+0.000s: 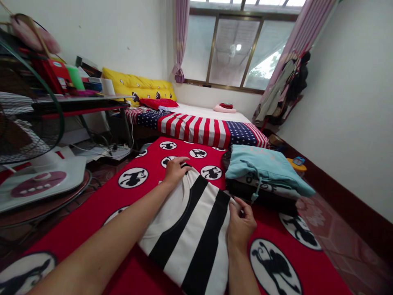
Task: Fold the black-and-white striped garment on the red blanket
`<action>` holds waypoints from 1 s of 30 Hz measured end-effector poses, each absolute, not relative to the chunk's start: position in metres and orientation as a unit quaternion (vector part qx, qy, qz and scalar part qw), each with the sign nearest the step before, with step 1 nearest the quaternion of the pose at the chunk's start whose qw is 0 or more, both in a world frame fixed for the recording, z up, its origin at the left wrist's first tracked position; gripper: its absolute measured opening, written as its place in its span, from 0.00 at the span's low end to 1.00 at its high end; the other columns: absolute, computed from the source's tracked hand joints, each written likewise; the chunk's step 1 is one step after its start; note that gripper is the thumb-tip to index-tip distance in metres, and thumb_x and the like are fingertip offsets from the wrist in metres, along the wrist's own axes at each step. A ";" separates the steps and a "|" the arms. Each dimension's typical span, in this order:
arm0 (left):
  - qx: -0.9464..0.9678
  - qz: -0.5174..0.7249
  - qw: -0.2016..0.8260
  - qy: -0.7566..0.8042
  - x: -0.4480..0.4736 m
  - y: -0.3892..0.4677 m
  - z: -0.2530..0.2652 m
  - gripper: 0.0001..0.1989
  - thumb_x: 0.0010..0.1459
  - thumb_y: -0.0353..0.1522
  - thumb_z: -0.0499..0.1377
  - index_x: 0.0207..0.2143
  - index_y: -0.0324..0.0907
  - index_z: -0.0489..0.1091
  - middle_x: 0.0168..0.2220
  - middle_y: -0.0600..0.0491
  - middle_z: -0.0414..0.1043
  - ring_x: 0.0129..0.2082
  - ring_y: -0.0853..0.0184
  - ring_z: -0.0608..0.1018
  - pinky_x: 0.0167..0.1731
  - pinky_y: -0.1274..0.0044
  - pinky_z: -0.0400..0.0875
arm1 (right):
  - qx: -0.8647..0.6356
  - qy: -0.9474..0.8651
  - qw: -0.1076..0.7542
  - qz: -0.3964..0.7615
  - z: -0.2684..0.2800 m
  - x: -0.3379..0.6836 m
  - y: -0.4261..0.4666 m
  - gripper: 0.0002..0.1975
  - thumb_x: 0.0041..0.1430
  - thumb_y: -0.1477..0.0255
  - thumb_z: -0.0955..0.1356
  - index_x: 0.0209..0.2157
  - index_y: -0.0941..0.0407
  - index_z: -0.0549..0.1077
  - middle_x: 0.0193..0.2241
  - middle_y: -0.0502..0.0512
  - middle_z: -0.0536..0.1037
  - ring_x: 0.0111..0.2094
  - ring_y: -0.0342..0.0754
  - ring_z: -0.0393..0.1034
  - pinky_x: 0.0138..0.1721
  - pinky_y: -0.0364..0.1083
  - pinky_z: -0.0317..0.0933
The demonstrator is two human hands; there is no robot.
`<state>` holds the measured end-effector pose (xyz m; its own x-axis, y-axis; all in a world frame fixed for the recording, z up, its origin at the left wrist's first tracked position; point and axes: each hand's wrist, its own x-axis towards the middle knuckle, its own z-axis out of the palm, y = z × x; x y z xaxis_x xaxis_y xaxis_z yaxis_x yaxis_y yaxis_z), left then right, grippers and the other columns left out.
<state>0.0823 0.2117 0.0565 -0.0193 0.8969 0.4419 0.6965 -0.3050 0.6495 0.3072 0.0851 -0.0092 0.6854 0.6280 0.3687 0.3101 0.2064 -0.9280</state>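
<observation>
A black-and-white striped shirt (196, 221), folded into a compact shape, lies in front of me on a red cloth (147, 164) printed with white circles and black figures. Its round neckline faces left. My left hand (177, 171) pinches the far edge near the collar, fingers closed on the fabric. At the right far corner, my right hand (242, 221) grips the shirt between thumb and fingers. Just beyond that hand sits a stack of folded clothes, with a light blue drawstring garment (264, 168) on top and dark ones (264, 196) beneath.
A fan (37, 176) and a cluttered desk (92, 98) stand on the left. Behind is a bed with a stars-and-stripes cover (193, 129), a yellow cushion (141, 88) and a red pillow (158, 103). Clothes (282, 86) hang by the right wall; a yellow stool (296, 165) stands below.
</observation>
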 end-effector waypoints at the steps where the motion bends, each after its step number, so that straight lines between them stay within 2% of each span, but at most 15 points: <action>1: 0.695 0.423 0.112 0.571 0.086 0.213 0.056 0.16 0.55 0.32 0.62 0.47 0.43 0.73 0.46 0.51 0.76 0.46 0.65 0.76 0.48 0.75 0.69 | -0.622 -0.379 0.678 0.104 -0.009 0.308 0.085 0.17 0.51 0.63 0.69 0.40 0.58 0.77 0.37 0.57 0.79 0.40 0.52 0.72 0.43 0.48 0.63; 5: 0.713 0.384 0.099 0.578 0.094 0.216 0.035 0.07 0.55 0.29 0.62 0.37 0.43 0.76 0.39 0.52 0.77 0.42 0.65 0.76 0.46 0.74 0.69 | -0.655 -0.402 0.627 0.127 -0.011 0.312 0.088 0.16 0.51 0.64 0.67 0.39 0.58 0.76 0.37 0.59 0.78 0.40 0.53 0.72 0.44 0.49 0.63; 9: 0.730 0.321 0.079 0.599 0.092 0.217 0.025 0.04 0.53 0.28 0.62 0.33 0.43 0.76 0.35 0.51 0.76 0.39 0.62 0.76 0.42 0.71 0.69 | -0.683 -0.435 0.573 0.124 -0.012 0.317 0.091 0.16 0.49 0.67 0.64 0.38 0.57 0.76 0.40 0.59 0.77 0.42 0.55 0.71 0.46 0.50 0.62; 12: 0.744 0.294 0.038 0.599 0.097 0.209 0.043 0.07 0.54 0.27 0.61 0.36 0.42 0.76 0.40 0.47 0.74 0.46 0.57 0.73 0.48 0.65 0.64 | -0.689 -0.427 0.573 0.119 -0.013 0.318 0.092 0.17 0.46 0.70 0.63 0.38 0.57 0.76 0.39 0.59 0.77 0.41 0.55 0.71 0.44 0.49 0.62; 15: 0.766 0.281 0.012 0.578 0.119 0.185 0.061 0.12 0.57 0.29 0.59 0.44 0.43 0.75 0.45 0.45 0.71 0.49 0.56 0.70 0.51 0.64 0.61 | -0.692 -0.420 0.577 0.111 -0.013 0.318 0.092 0.17 0.44 0.71 0.62 0.35 0.57 0.76 0.37 0.59 0.78 0.39 0.55 0.71 0.42 0.49 0.62; 19: 0.817 0.246 0.033 0.520 0.158 0.141 0.052 0.17 0.58 0.45 0.57 0.45 0.49 0.75 0.44 0.50 0.74 0.47 0.58 0.73 0.53 0.65 0.62 | -0.696 -0.415 0.577 0.105 -0.015 0.320 0.091 0.15 0.45 0.69 0.63 0.34 0.57 0.77 0.34 0.59 0.79 0.38 0.54 0.71 0.39 0.48 0.63; 22: 0.830 0.230 0.042 0.507 0.175 0.119 0.030 0.24 0.60 0.50 0.52 0.52 0.49 0.71 0.54 0.48 0.71 0.57 0.55 0.67 0.59 0.58 0.54 | -0.696 -0.423 0.572 0.105 -0.017 0.322 0.090 0.15 0.47 0.68 0.63 0.34 0.58 0.77 0.33 0.59 0.79 0.38 0.55 0.71 0.39 0.48 0.63; 24: 0.831 0.227 0.039 0.507 0.177 0.115 0.019 0.26 0.62 0.50 0.48 0.56 0.49 0.68 0.58 0.47 0.67 0.61 0.54 0.64 0.61 0.55 0.50 | -0.697 -0.436 0.561 0.097 -0.014 0.322 0.089 0.15 0.48 0.69 0.63 0.34 0.58 0.77 0.35 0.61 0.78 0.38 0.55 0.71 0.41 0.49 0.63; 27: 0.831 0.231 0.034 0.504 0.176 0.116 0.014 0.26 0.63 0.50 0.47 0.55 0.49 0.68 0.58 0.47 0.67 0.60 0.55 0.64 0.61 0.55 0.50 | -0.686 -0.487 0.540 0.025 0.004 0.315 0.085 0.14 0.50 0.71 0.61 0.34 0.58 0.76 0.39 0.62 0.77 0.43 0.56 0.70 0.48 0.53 0.61; 30: 0.830 0.240 0.030 0.503 0.174 0.117 0.016 0.26 0.62 0.50 0.48 0.55 0.49 0.68 0.58 0.48 0.68 0.60 0.55 0.65 0.61 0.56 0.50 | -0.608 -0.556 0.566 -0.012 0.028 0.299 0.082 0.14 0.54 0.69 0.63 0.40 0.57 0.75 0.45 0.61 0.75 0.49 0.54 0.67 0.55 0.54 0.57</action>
